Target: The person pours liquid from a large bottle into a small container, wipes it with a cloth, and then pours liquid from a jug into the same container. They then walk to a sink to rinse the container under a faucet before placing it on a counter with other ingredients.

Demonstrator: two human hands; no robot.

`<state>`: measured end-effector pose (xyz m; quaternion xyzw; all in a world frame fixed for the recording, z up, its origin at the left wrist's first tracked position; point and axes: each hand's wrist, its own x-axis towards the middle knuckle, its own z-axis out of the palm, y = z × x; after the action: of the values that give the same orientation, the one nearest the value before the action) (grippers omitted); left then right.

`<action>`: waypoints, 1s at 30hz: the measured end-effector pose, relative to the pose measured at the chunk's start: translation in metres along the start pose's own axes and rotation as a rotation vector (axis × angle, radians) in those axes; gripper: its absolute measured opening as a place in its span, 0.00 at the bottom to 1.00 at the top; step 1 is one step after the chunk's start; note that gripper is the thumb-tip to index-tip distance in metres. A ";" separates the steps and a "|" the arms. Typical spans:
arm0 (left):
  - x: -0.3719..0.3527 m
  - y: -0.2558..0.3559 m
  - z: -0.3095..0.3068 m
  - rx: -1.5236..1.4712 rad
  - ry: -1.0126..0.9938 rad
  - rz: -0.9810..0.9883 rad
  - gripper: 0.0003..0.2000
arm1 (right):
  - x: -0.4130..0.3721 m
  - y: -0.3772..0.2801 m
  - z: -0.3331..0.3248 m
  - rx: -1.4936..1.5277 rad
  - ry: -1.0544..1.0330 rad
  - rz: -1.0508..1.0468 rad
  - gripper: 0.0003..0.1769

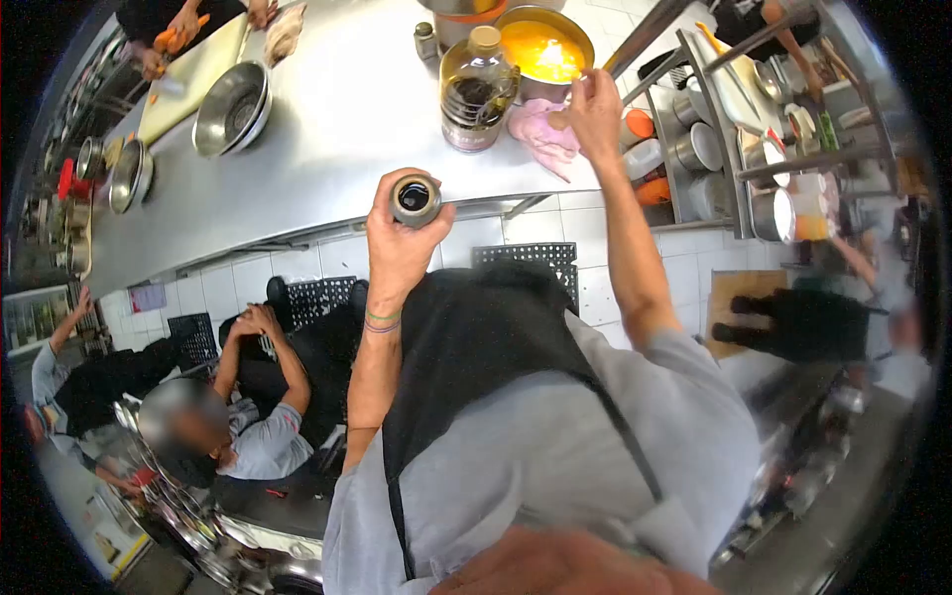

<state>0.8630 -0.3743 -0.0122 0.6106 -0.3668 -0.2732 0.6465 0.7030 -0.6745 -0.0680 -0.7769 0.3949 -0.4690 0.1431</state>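
Observation:
My left hand (402, 233) is wrapped round a small open jar (416, 198), held upright just off the table's front edge. Dark contents show through its round mouth. At the right end of the table my right hand (595, 114) is raised beside a pot (546, 45) of bright yellow-orange liquid, fingers drawn together; whatever is in them is too small to make out. Below these fingers lies a crumpled pink cloth (545, 139). Left of the cloth stands a large clear bottle (479, 94) with a tan cap and dark liquid inside.
Nested metal bowls (231, 109) rest on the steel table (342, 119). At the far left another person's hands (178, 25) work near a cutting board (193, 79). A rack of pots (699, 146) stands right. A seated person (263, 426) is behind on the left.

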 end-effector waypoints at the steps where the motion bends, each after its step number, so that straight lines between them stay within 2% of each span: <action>1: -0.001 0.001 0.001 -0.003 0.000 0.005 0.20 | 0.001 0.021 -0.006 -0.182 -0.247 0.150 0.17; 3: 0.000 0.001 0.006 -0.014 -0.014 0.019 0.20 | -0.012 0.068 0.007 -0.241 -0.539 0.293 0.26; 6: -0.001 0.002 0.012 -0.027 -0.055 -0.004 0.20 | -0.027 0.088 0.028 -0.085 -0.523 0.219 0.30; 9: -0.003 0.003 0.014 -0.028 -0.075 -0.005 0.20 | -0.022 0.099 0.027 0.026 -0.667 0.284 0.24; 10: -0.003 0.002 0.014 -0.023 -0.075 -0.004 0.21 | -0.024 0.104 0.027 0.100 -0.627 0.314 0.20; 11: -0.004 0.000 0.013 -0.016 -0.070 -0.007 0.21 | -0.026 0.111 0.023 0.183 -0.614 0.317 0.22; 12: -0.005 -0.002 0.011 -0.021 -0.064 -0.019 0.21 | -0.026 0.082 0.002 0.158 -0.542 0.378 0.24; 13: -0.005 -0.007 0.009 0.023 -0.060 0.012 0.20 | -0.020 0.065 -0.014 0.114 -0.613 0.461 0.25; 14: -0.006 -0.010 0.007 0.021 -0.055 0.011 0.21 | -0.023 0.053 -0.026 0.149 -0.578 0.325 0.25; 15: -0.005 -0.012 0.005 0.020 -0.051 0.011 0.21 | -0.020 0.005 -0.046 0.248 -0.611 0.421 0.24; 18: -0.004 -0.024 0.002 0.000 -0.061 0.007 0.21 | -0.014 -0.102 -0.086 0.488 -0.813 0.131 0.26; 20: -0.002 -0.023 0.000 0.034 -0.086 0.050 0.21 | -0.007 -0.165 -0.103 0.377 -0.903 -0.254 0.26; 23: -0.001 -0.006 -0.003 0.077 -0.143 0.043 0.22 | -0.006 -0.212 -0.102 0.291 -0.950 -0.576 0.24; 26: -0.002 -0.002 -0.004 0.055 -0.157 0.024 0.23 | -0.005 -0.228 -0.090 0.309 -1.003 -0.654 0.19; 30: 0.002 -0.005 -0.009 0.136 -0.159 0.098 0.24 | 0.003 -0.242 -0.088 0.235 -1.058 -0.696 0.19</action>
<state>0.8717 -0.3715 -0.0171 0.6107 -0.4641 -0.2636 0.5849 0.7456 -0.5073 0.1226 -0.9650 -0.0582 -0.0814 0.2424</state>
